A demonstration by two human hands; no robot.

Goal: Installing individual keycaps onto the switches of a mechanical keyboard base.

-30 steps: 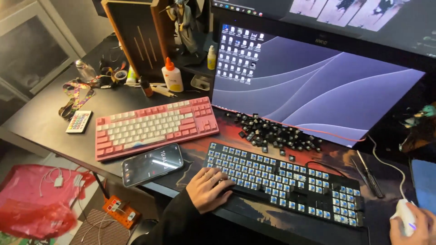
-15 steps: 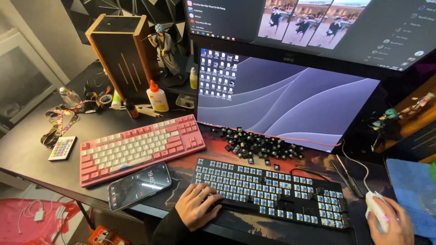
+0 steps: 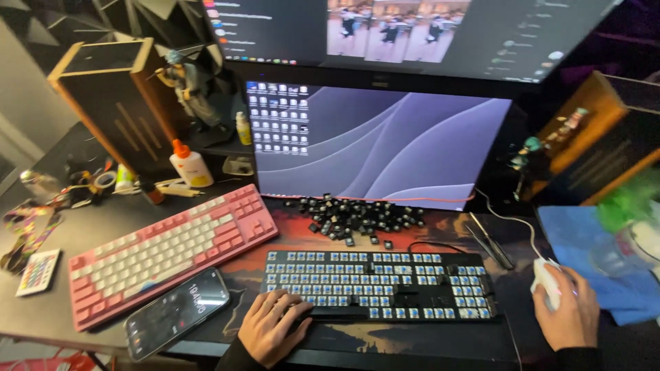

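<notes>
A black keyboard [image 3: 385, 283] with its keycaps off and blue switches showing lies on the desk mat in front of me. My left hand [image 3: 269, 324] rests on its lower left corner, fingers spread over the bare switches. My right hand [image 3: 565, 312] grips a white mouse [image 3: 544, 280] to the right of that keyboard. A heap of loose black keycaps [image 3: 359, 217] lies between the keyboard and the lower monitor [image 3: 385, 141].
A pink and white keyboard [image 3: 168, 251] sits at the left, with a phone [image 3: 177, 312] in front of it. A glue bottle [image 3: 188, 163], a speaker [image 3: 110, 103], a figurine [image 3: 185, 86] and a small remote [image 3: 38, 272] stand further left. A blue cloth [image 3: 598, 254] lies at the right, tweezers [image 3: 489, 240] beside it.
The view has tilted up and moved closer, showing more of the upper monitor. My right hand has slid fully over the mouse. My left hand stays on the bare keyboard's corner.
</notes>
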